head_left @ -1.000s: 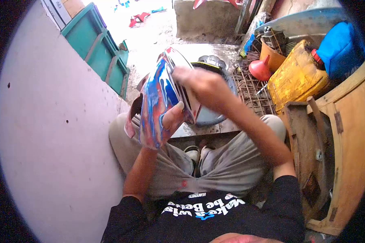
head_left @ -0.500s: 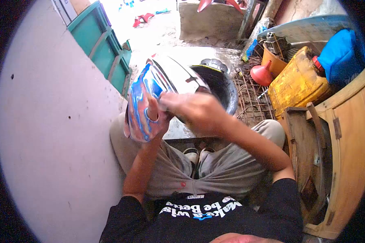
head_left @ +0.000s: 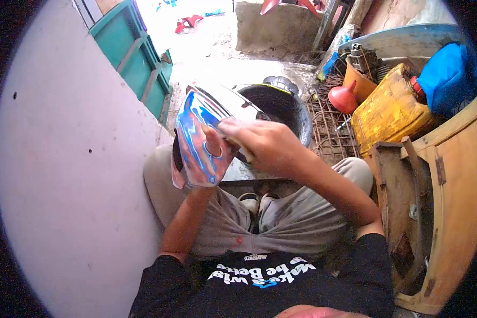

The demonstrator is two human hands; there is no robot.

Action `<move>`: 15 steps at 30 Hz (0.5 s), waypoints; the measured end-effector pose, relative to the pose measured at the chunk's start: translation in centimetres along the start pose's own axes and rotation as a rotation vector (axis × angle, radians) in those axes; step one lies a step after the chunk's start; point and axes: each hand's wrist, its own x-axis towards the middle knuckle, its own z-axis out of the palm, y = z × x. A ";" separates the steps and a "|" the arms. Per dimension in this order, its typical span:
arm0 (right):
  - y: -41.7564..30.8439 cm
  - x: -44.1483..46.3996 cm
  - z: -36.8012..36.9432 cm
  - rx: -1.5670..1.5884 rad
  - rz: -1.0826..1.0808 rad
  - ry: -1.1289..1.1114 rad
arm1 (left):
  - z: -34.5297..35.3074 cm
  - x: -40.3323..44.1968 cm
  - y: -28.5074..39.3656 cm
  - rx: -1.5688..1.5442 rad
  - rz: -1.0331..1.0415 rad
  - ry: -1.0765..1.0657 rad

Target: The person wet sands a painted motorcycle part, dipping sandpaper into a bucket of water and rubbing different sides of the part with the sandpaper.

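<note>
A curved body panel [head_left: 188,132], apparently from a motorcycle, is held up in front of my knees. Its surface shows patchy blue, white and dull pink layers, and a long white section [head_left: 225,100] stretches toward the far side. My left hand [head_left: 214,144] grips the panel from below, its thumb showing at a round hole; the other fingers are mostly hidden. My right hand [head_left: 273,146] is closed and presses on the panel's near right edge. Under its fingers shows the edge of a pale yellowish pad [head_left: 244,150], whose exact kind I cannot make out.
A black tub [head_left: 305,124] stands just beyond the panel. To the right are a rusty wire grid [head_left: 331,130], a red funnel [head_left: 343,97], a yellow jerrycan [head_left: 392,114] and wooden furniture [head_left: 456,175]. A white wall [head_left: 79,175] bounds the left, beside a green door [head_left: 130,53].
The panel has tilted and shifted slightly right and down at its far end. My right hand has moved a little right along it, baring the pale pad's edge.
</note>
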 end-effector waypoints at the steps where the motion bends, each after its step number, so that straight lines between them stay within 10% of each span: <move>1: -0.8 0.6 -0.9 0.108 0.042 -0.054 | 0.5 -0.6 0.0 -0.043 -0.003 0.012; 4: 3.3 0.8 -1.3 -0.115 0.493 -0.442 | 0.3 -1.6 0.3 -0.259 0.008 -0.036; 8: 0.5 0.1 -1.3 0.064 0.193 -0.132 | 3.0 -5.3 2.5 -0.480 -0.055 -0.028; 15: 0.7 0.0 -2.7 -0.020 0.563 -0.419 | -0.5 -2.3 3.6 -0.626 -0.194 -0.221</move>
